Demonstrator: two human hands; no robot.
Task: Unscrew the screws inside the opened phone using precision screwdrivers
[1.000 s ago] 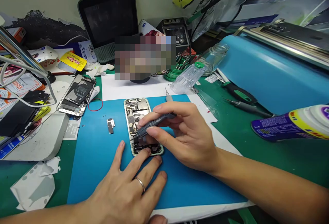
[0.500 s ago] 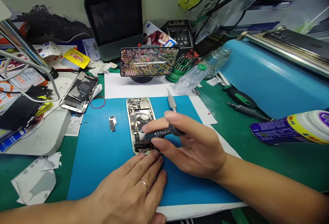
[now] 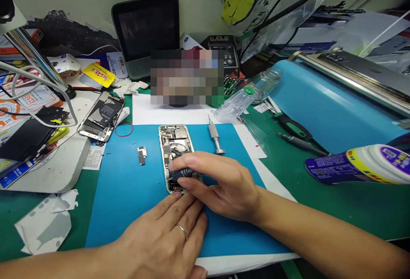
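Note:
An opened phone (image 3: pixel 175 142) with its circuit boards bare lies lengthwise on the blue mat (image 3: pixel 128 193). My right hand (image 3: pixel 221 185) covers the phone's lower half, thumb and fingers pinched on a dark screwdriver (image 3: pixel 181 173) pointing into the phone. My left hand (image 3: pixel 166 236), a ring on one finger, lies flat on the mat with its fingertips at the phone's near end. A small loose metal part (image 3: pixel 141 154) rests on the mat left of the phone. A second silver screwdriver (image 3: pixel 215 135) lies to the phone's right.
Another opened phone (image 3: pixel 101 116) and a red rubber band (image 3: pixel 123 129) sit at the left. Behind are a dark tablet (image 3: pixel 146 31), a clear bottle (image 3: pixel 246 93), green-handled tools (image 3: pixel 293 127) and a spray can (image 3: pixel 355 166) lying at right. Crumpled white film (image 3: pixel 45 223) lies front left.
My right hand has drawn nearer and lower over the phone, swinging the screwdriver handle in under the palm. My left hand's fingers closed together at the phone's near end. The view shifted slightly.

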